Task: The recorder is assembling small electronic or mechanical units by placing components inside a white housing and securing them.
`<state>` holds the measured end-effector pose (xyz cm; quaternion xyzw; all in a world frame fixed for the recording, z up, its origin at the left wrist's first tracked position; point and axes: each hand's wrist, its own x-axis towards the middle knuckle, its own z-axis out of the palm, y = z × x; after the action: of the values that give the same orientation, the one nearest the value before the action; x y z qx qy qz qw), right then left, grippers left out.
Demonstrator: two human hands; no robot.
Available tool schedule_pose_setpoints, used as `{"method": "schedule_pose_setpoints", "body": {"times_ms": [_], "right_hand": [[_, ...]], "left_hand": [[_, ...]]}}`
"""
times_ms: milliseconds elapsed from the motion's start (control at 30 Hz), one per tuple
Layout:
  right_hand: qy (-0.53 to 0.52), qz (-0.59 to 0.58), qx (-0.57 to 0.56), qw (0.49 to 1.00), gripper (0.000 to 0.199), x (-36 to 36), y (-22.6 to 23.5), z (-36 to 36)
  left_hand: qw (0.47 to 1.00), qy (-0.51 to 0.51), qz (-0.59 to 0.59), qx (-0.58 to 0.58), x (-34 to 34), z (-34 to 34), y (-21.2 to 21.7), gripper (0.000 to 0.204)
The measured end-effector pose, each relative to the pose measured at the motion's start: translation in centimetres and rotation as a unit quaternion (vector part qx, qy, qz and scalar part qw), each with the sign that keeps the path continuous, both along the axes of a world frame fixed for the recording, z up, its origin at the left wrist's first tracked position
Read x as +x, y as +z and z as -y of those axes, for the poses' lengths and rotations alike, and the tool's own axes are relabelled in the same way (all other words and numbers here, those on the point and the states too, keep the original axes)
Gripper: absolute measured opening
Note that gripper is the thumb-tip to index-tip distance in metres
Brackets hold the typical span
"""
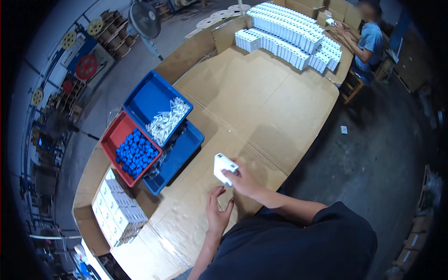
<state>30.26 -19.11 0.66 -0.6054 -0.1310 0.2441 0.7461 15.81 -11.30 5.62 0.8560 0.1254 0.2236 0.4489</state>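
Observation:
A small flat white box (223, 167) is gripped in my right hand (244, 181), raised over the cardboard-covered table. Two dark spots show on the box's upper edge. My left hand (218, 212) is just below it, fingers apart and curved, with nothing in it; its fingertips come close to the box's lower end. Left of my hands, a red tray (108, 138) holds many small blue parts (135, 151). Behind it, a blue tray (145, 93) holds a heap of slim white pieces (169, 119). Another blue tray (184, 151) lies partly hidden under these two.
White boxes (284, 32) stand in tight rows at the table's far end. More boxes are stacked (116, 210) at the near left. Cardboard walls (186, 58) edge the table's left side. A co-worker (368, 42) sits far right. A fan (144, 21) stands beyond the table.

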Motion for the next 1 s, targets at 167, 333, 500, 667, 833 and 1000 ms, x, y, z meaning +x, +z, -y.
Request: {"method": "schedule_pose_setpoints", "body": {"times_ms": [167, 333, 500, 667, 833, 1000], "right_hand": [[-0.193, 0.055, -0.069, 0.977, 0.021, 13.2, -2.9, 8.8], [-0.404, 0.09, -0.024, 0.91, 0.026, 26.4, -0.2, 19.3], [-0.496, 0.065, 0.05, 0.864, 0.03, 38.9, 0.9, 27.3], [-0.538, 0.14, -0.05, 0.83, 0.032, 50.7, 1.6, 29.7], [-0.592, 0.214, -0.217, 0.746, 0.037, 63.2, 0.5, 37.7], [-0.621, 0.184, -0.288, 0.705, 0.052, 70.5, -1.0, 40.5]], "left_hand": [[0.992, -0.076, -0.082, -0.05, 1.7, 1.2, -1.1, 0.052], [0.989, -0.11, -0.093, -0.035, 3.4, 2.3, -1.8, 0.05], [0.987, -0.139, -0.086, 0.007, 5.7, 3.4, -2.0, 0.046], [0.983, -0.141, -0.089, 0.073, 7.1, 3.1, -3.6, 0.046], [0.984, -0.116, -0.049, 0.123, 9.1, 3.3, -6.6, 0.048], [0.977, -0.116, -0.083, 0.158, 9.6, 3.5, -6.0, 0.051]]}}
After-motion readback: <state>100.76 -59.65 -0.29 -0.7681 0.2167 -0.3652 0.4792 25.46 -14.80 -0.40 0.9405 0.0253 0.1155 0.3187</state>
